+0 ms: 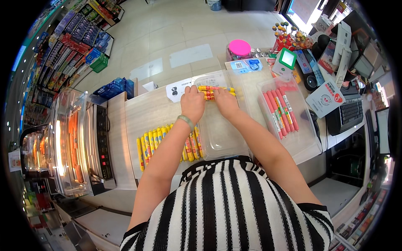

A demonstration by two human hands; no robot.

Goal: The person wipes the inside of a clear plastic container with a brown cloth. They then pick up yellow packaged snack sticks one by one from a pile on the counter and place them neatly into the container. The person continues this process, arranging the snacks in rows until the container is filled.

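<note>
Both hands are at the far end of a clear plastic container (pixel 220 131) on the counter. A few yellow-wrapped sausages (pixel 211 93) lie crosswise there. My left hand (pixel 192 102), with a green bangle at the wrist, has its fingers on their left ends. My right hand (pixel 225 102) has its fingers over their right part. Fingertips are partly hidden, so the grip is hard to read. Left of the container, a row of yellow-wrapped sausages (pixel 150 144) lies on the counter, partly behind my left forearm. Pink-wrapped sausages (pixel 280 111) rest in another clear container (pixel 300 138) at the right.
A glass-covered sausage roller grill (pixel 73 141) stands at the left. Behind the right container are a green-and-white payment device (pixel 285 62) and a jar with a pink lid (pixel 239 47). A handheld scanner (pixel 314 120) and a black keyboard (pixel 347 109) are at the right.
</note>
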